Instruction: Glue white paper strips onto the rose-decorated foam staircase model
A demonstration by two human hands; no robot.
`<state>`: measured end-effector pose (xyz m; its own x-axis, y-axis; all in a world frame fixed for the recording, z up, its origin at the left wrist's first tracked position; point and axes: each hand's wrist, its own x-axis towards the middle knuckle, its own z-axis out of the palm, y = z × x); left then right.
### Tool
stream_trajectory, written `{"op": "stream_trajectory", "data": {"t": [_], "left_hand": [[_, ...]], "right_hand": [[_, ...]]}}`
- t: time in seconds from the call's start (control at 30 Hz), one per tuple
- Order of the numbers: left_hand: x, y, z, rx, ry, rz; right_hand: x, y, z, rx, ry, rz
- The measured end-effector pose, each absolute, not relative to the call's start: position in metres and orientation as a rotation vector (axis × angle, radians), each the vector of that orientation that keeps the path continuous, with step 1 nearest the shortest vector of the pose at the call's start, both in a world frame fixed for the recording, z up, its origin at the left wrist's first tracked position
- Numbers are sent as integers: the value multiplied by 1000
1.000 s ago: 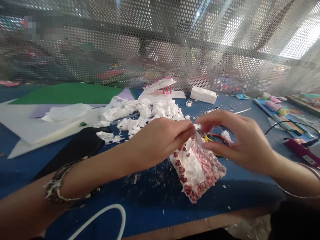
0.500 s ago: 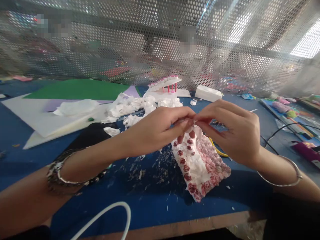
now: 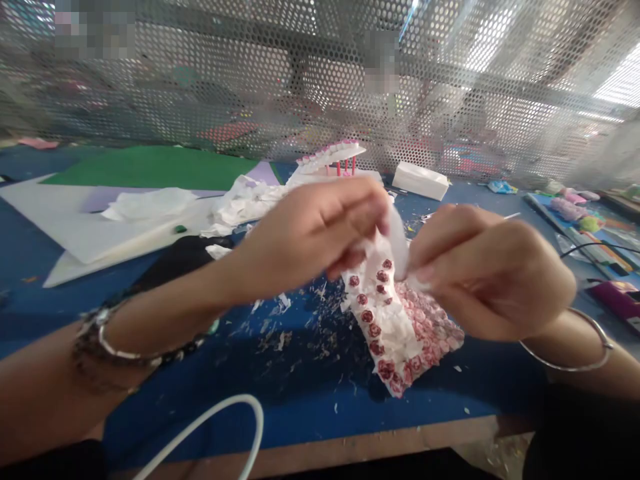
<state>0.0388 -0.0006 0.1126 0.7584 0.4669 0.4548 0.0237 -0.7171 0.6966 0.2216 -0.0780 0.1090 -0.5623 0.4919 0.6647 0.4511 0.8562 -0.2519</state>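
A thin white piece of tissue paper [image 3: 399, 235] is stretched between my two hands above the table. My left hand [image 3: 320, 233] pinches its upper end, the fingers blurred by motion. Lower and to the right, my right hand [image 3: 495, 273] is closed on the other end of the tissue. Below them lies a white panel [image 3: 397, 330] covered with dark red and pink paper rosettes, its far end partly hidden by my hands. Crumpled white tissue [image 3: 250, 200] is heaped beyond my left hand.
A small white model with pink pillars [image 3: 340, 160] and a white box [image 3: 420, 180] stand at the back. Green sheet [image 3: 160, 167] and white sheets [image 3: 65, 227] lie left. Craft pieces [image 3: 575, 207] sit right. A white cable [image 3: 220, 407] loops in front; paper scraps litter the blue table.
My hands were together at the fingertips. My right hand has moved right and down, away from the left, and the tissue now shows stretched between them.
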Motion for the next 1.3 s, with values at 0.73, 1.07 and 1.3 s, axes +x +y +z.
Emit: {"op": "stream_trajectory", "data": {"t": [0.73,1.07,1.3], "left_hand": [[23,21,124,2482,662,1110],[23,23,123,2520,620,1100],[29,24,116,2533,632,916]], "right_hand": [[230,-42,89,-1086,-2838,-473],[228,-44,91,-1116,-2810,-352],[234,-51,100,-1112,-2290,-303]]}}
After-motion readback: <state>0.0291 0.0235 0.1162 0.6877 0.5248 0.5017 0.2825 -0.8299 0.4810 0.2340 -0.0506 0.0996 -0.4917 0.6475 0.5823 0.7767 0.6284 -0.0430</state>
